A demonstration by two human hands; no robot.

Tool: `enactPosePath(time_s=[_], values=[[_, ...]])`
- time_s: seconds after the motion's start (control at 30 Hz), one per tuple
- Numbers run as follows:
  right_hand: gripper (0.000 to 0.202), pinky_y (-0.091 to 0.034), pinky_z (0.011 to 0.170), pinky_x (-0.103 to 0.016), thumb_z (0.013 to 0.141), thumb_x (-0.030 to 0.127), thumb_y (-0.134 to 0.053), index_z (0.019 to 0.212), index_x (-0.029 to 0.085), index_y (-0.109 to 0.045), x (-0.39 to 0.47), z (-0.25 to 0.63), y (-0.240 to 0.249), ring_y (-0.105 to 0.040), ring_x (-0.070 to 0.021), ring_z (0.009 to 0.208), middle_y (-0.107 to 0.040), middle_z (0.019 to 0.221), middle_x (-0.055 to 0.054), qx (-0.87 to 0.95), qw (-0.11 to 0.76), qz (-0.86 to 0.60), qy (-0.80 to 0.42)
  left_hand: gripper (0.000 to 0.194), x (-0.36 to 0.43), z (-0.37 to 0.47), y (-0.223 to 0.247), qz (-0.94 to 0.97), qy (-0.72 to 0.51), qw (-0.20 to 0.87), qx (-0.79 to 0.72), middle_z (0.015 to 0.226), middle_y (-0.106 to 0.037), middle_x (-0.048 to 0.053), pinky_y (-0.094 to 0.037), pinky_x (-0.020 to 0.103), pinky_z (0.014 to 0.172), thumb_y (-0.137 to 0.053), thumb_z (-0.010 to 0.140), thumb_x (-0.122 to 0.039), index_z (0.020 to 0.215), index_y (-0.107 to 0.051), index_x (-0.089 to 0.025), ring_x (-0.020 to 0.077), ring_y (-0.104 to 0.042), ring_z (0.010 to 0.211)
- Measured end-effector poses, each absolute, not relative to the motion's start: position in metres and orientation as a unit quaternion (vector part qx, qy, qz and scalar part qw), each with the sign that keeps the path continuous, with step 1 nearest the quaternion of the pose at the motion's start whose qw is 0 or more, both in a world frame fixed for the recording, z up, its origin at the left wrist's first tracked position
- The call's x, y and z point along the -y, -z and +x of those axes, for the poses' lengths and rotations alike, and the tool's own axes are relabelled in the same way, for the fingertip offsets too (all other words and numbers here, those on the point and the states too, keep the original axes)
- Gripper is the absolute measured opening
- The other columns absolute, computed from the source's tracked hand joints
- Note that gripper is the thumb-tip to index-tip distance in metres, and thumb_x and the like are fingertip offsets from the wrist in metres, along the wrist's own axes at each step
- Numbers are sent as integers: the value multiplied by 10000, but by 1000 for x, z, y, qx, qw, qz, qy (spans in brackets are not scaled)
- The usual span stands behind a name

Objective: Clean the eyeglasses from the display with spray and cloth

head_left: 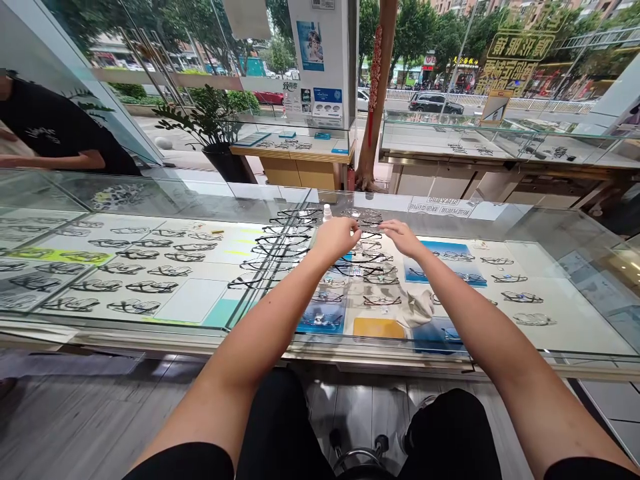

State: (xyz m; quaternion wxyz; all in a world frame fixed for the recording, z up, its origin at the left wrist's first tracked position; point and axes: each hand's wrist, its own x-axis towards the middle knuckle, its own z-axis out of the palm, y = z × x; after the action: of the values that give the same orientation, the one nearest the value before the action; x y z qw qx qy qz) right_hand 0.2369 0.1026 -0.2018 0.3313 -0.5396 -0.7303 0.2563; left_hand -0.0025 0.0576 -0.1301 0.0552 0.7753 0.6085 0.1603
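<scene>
My left hand (338,239) is over the glass counter with its fingers curled in a pinch at the left side of a pair of eyeglasses (367,217). Its fingertips partly hide the spot where they meet the frame. On the other side of this pair, my right hand (401,237) has its fingers stretched out, tips at or close to the frame's right end. A small white bottle (327,213) stands just behind my left hand. Between my forearms, more eyeglasses (381,301) lie in a column toward me. Another column of dark-framed eyeglasses (265,265) runs left of my left arm.
The glass display counter (310,350) shows rows of eyeglasses inside. A crumpled pale cloth (417,308) lies near my right forearm, beside a yellow card (379,328). Across the counter at left is a person in a black shirt (55,130). A potted plant (225,160) stands beyond.
</scene>
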Motion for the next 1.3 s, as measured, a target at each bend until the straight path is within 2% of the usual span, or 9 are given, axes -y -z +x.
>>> enactPosePath(time_s=[0.27, 0.43, 0.53, 0.67, 1.0, 1.07, 1.17, 1.23, 1.3], values=[[392, -380, 1319, -531, 1038, 398, -532, 1214, 266, -856, -97, 253, 175, -587, -301, 1462, -714, 1485, -96, 723, 429, -472, -266, 313, -57, -5, 131, 776, -176, 47, -604, 1011, -856, 108, -544, 371, 802, -596, 1040, -403, 1079, -860, -238, 328, -777, 1013], [407, -396, 1316, -555, 1073, 469, -539, 1227, 265, -856, -81, 249, 155, -600, -318, 1457, -723, 1473, -114, 746, 464, -429, -209, 300, -57, -5, 129, 773, -205, 48, -599, 969, -848, 94, -505, 353, 763, -605, 1046, -408, 1065, -856, -243, 308, -769, 956], [408, -421, 1301, -580, 1100, 501, -529, 1236, 294, -854, -65, 242, 142, -621, -325, 1429, -749, 1447, -98, 762, 483, -402, -160, 307, -55, -4, 129, 767, -253, 47, -587, 906, -826, 80, -484, 338, 760, -621, 1060, -427, 1138, -857, -247, 282, -752, 893], [404, -447, 1287, -585, 1139, 465, -484, 1289, 331, -834, -41, 229, 126, -634, -314, 1427, -755, 1454, -77, 776, 500, -365, -124, 343, -54, -4, 130, 765, -338, 40, -546, 846, -790, 48, -451, 318, 759, -655, 1067, -445, 1277, -850, -257, 234, -711, 820], [419, -474, 1284, -613, 1143, 486, -473, 1342, 361, -820, -22, 218, 114, -649, -325, 1438, -757, 1476, -58, 781, 520, -325, -119, 289, -53, -2, 130, 750, -426, 76, -500, 799, -769, 32, -443, 299, 755, -690, 1026, -401, 1156, -890, -239, 181, -612, 732], [402, -469, 1294, -613, 1138, 469, -483, 1360, 373, -804, -21, 217, 113, -642, -320, 1461, -747, 1501, -48, 780, 524, -321, -120, 286, -52, -1, 130, 746, -443, 87, -490, 727, -712, 17, -426, 297, 729, -689, 1010, -408, 1107, -890, -228, 170, -553, 686], [358, -502, 1259, -580, 1112, 464, -546, 1374, 372, -774, -19, 214, 115, -633, -313, 1476, -722, 1541, -52, 763, 542, -335, -110, 331, -52, 0, 131, 729, -478, 117, -475, 619, -552, -15, -366, 302, 672, -678, 996, -486, 1020, -875, -221, 161, -438, 632], [330, -566, 1153, -533, 1076, 475, -615, 1331, 333, -769, -21, 211, 119, -679, -314, 1380, -740, 1484, -89, 738, 561, -358, -107, 393, -53, 0, 131, 717, -502, 154, -458, 593, -460, -27, -337, 305, 653, -678, 983, -567, 973, -859, -218, 157, -387, 622], [301, -598, 1029, -485, 1041, 487, -661, 1234, 282, -770, -24, 209, 126, -732, -299, 1190, -784, 1311, -113, 720, 570, -379, -120, 453, -53, 1, 131, 708, -518, 197, -438, 580, -399, -36, -320, 306, 641, -703, 954, -643, 934, -846, -214, 150, -356, 610]])
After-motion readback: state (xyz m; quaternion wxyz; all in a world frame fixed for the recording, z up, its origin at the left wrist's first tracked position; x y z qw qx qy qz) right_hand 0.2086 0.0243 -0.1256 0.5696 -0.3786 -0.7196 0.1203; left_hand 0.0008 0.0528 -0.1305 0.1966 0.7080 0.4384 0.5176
